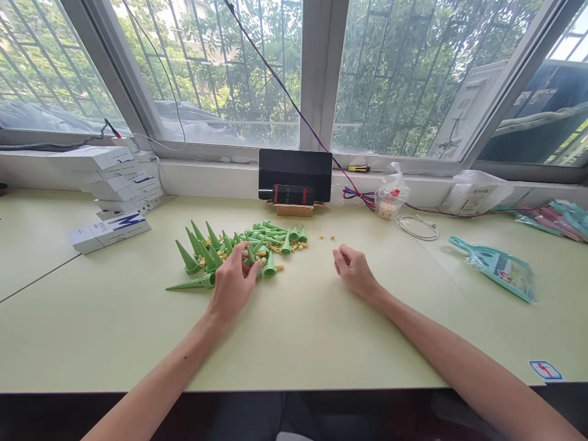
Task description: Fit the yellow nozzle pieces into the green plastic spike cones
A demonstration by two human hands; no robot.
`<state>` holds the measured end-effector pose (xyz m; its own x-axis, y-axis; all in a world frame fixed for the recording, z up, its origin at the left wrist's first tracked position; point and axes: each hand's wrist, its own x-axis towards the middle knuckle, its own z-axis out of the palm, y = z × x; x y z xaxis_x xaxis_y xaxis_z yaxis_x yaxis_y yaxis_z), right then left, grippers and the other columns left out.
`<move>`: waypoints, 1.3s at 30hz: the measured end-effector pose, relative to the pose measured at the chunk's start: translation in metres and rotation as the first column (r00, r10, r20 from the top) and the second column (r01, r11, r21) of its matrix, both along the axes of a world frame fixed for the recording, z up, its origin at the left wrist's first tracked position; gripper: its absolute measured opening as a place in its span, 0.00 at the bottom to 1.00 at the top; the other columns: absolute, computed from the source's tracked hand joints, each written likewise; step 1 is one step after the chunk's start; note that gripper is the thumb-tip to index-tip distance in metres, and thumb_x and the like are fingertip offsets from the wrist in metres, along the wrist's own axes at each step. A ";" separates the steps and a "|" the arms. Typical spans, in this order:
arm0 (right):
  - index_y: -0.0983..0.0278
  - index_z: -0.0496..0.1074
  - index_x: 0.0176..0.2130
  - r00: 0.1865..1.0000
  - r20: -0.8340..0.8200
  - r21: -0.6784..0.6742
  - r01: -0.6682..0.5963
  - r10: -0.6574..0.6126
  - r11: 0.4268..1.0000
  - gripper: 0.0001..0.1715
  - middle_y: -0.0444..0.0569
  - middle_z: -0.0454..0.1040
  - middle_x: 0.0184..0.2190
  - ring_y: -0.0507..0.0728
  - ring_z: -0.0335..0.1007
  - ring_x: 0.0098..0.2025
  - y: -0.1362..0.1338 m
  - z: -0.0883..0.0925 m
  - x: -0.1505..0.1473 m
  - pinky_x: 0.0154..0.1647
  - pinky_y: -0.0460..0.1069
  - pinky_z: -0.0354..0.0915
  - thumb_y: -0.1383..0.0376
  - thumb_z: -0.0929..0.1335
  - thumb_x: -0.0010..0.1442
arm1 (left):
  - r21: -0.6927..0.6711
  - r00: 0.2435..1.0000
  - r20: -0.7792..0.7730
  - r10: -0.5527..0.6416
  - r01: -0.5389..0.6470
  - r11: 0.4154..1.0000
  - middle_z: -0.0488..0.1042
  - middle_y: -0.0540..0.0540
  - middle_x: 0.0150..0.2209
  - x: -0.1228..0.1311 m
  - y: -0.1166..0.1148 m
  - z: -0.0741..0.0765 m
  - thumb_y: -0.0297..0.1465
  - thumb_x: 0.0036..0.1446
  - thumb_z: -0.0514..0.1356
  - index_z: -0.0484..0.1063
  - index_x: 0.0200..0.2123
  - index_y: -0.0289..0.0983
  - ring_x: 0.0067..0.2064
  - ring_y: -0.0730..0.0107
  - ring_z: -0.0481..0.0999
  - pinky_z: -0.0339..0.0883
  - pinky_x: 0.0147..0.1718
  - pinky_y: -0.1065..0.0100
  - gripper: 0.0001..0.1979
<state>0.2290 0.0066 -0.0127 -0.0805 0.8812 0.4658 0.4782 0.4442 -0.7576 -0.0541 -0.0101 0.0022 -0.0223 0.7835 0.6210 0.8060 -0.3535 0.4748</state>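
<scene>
My left hand [232, 278] is over the near side of a pile of green plastic cones [270, 267], its thumb and index finger apart. A green cone tip and a small yellow piece [262, 261] show by those fingers, and I see no firm hold on either. To the right of the pile, my right hand [356, 269] rests closed above the table, fingers curled in. A yellowish bit shows at its knuckles; whether it is held or lies behind is unclear. Two small yellow crumbs [332, 237] lie just beyond this hand. One long cone [190, 283] lies flat at the pile's left.
Behind the pile, a dark tablet [295, 165] and a phone [287, 195] lean on a cardboard stand [294, 210]. White boxes [124, 177] are stacked at left. On the right lie a white cable [417, 227], a wrapped turquoise dustpan [500, 269] and a plastic bag [475, 193].
</scene>
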 end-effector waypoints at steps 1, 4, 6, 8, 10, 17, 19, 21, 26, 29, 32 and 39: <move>0.59 0.53 0.22 1.000 0.001 0.000 -0.003 0.003 1.000 0.23 0.41 0.61 0.15 0.50 0.53 0.19 0.000 0.000 0.000 0.23 0.47 0.54 0.56 0.60 0.67 | 0.013 1.000 0.013 0.001 -0.002 1.000 0.73 0.48 0.37 0.001 -0.001 0.001 0.32 0.58 0.60 0.63 0.52 0.39 0.26 0.72 0.73 0.71 0.30 0.68 0.18; 0.60 0.54 0.22 1.000 -0.001 -0.007 -0.012 0.012 1.000 0.23 0.41 0.62 0.15 0.50 0.54 0.18 -0.001 0.002 -0.001 0.23 0.47 0.55 0.57 0.59 0.67 | 0.079 0.999 0.049 0.005 -0.009 0.997 0.72 0.46 0.41 0.005 -0.005 0.004 0.31 0.59 0.60 0.63 0.51 0.39 0.26 0.75 0.73 0.70 0.27 0.71 0.17; 0.60 0.54 0.22 1.000 -0.004 -0.015 -0.016 0.016 1.000 0.22 0.41 0.62 0.16 0.50 0.54 0.18 -0.002 0.002 -0.001 0.23 0.47 0.55 0.57 0.59 0.67 | 0.144 0.999 0.053 0.010 -0.017 0.989 0.71 0.46 0.44 0.008 -0.009 0.007 0.31 0.59 0.59 0.63 0.49 0.39 0.25 0.78 0.71 0.69 0.27 0.71 0.14; 0.60 0.55 0.22 1.000 -0.007 -0.020 -0.018 0.018 1.000 0.22 0.41 0.63 0.16 0.50 0.54 0.18 -0.002 0.003 -0.001 0.23 0.47 0.56 0.58 0.59 0.67 | 0.209 0.999 0.042 0.013 -0.021 0.978 0.70 0.45 0.44 0.010 -0.012 0.009 0.30 0.60 0.59 0.63 0.46 0.38 0.23 0.81 0.68 0.68 0.27 0.72 0.12; 0.60 0.55 0.22 1.000 -0.008 -0.021 -0.016 0.016 1.000 0.22 0.41 0.63 0.16 0.50 0.54 0.18 -0.002 0.002 -0.001 0.23 0.47 0.56 0.58 0.60 0.67 | 0.278 1.000 0.023 0.013 -0.019 0.960 0.69 0.45 0.43 0.011 -0.014 0.008 0.30 0.60 0.59 0.64 0.44 0.38 0.22 0.83 0.64 0.66 0.25 0.73 0.09; 0.60 0.54 0.21 1.000 0.001 -0.019 -0.011 0.011 1.000 0.23 0.40 0.61 0.14 0.50 0.52 0.17 -0.002 0.000 -0.002 0.22 0.47 0.54 0.58 0.60 0.66 | 0.246 0.969 -0.242 -0.042 0.103 0.964 0.71 0.50 0.31 0.016 -0.018 -0.001 0.29 0.63 0.55 0.68 0.36 0.38 0.20 0.79 0.62 0.58 0.21 0.74 0.03; 0.60 0.54 0.20 1.000 0.012 -0.004 -0.017 0.018 1.000 0.24 0.41 0.61 0.14 0.50 0.52 0.17 -0.002 0.000 -0.003 0.22 0.47 0.53 0.58 0.61 0.66 | 0.091 0.918 -0.397 -0.023 0.064 0.994 0.74 0.47 0.35 0.025 -0.020 0.003 0.30 0.64 0.53 0.70 0.37 0.38 0.21 0.76 0.66 0.56 0.20 0.72 0.07; 0.60 0.55 0.20 0.999 0.015 0.005 -0.040 0.040 0.999 0.25 0.41 0.61 0.14 0.50 0.54 0.18 -0.003 0.000 -0.003 0.22 0.47 0.54 0.57 0.61 0.66 | -0.077 0.843 -0.538 -0.004 -0.045 0.996 0.73 0.43 0.37 0.036 -0.020 0.010 0.32 0.65 0.50 0.71 0.38 0.37 0.22 0.72 0.70 0.53 0.19 0.71 0.10; 0.61 0.58 0.19 0.996 0.013 0.015 -0.086 0.085 0.996 0.30 0.43 0.63 0.15 0.51 0.59 0.19 -0.003 0.000 -0.001 0.25 0.47 0.59 0.50 0.58 0.69 | -0.337 0.720 -0.691 -0.069 -0.235 0.912 0.70 0.35 0.44 0.059 -0.011 0.026 0.31 0.65 0.48 0.71 0.44 0.32 0.29 0.58 0.78 0.60 0.22 0.68 0.14; 0.61 0.58 0.19 0.996 0.014 0.027 -0.087 0.086 0.996 0.33 0.43 0.63 0.14 0.51 0.60 0.18 -0.004 0.001 0.000 0.26 0.47 0.59 0.47 0.57 0.69 | -0.389 0.727 -0.678 -0.103 -0.237 0.890 0.69 0.33 0.45 0.065 -0.007 0.027 0.28 0.64 0.48 0.71 0.44 0.32 0.31 0.56 0.79 0.63 0.24 0.67 0.14; 0.61 0.58 0.19 0.997 0.010 0.039 -0.076 0.076 0.996 0.33 0.43 0.62 0.14 0.51 0.60 0.18 -0.004 0.001 0.000 0.25 0.47 0.59 0.46 0.56 0.69 | -0.447 0.733 -0.661 -0.161 -0.213 0.869 0.71 0.35 0.42 0.068 -0.006 0.028 0.27 0.63 0.49 0.71 0.43 0.32 0.34 0.55 0.79 0.65 0.26 0.66 0.13; 0.61 0.58 0.18 0.999 0.000 0.065 -0.038 0.038 0.997 0.34 0.43 0.62 0.14 0.51 0.59 0.18 -0.006 0.002 0.000 0.24 0.47 0.59 0.46 0.56 0.69 | -0.524 0.738 -0.607 -0.295 -0.093 0.846 0.75 0.37 0.34 0.083 -0.002 0.035 0.28 0.60 0.56 0.73 0.36 0.34 0.35 0.52 0.78 0.63 0.28 0.64 0.06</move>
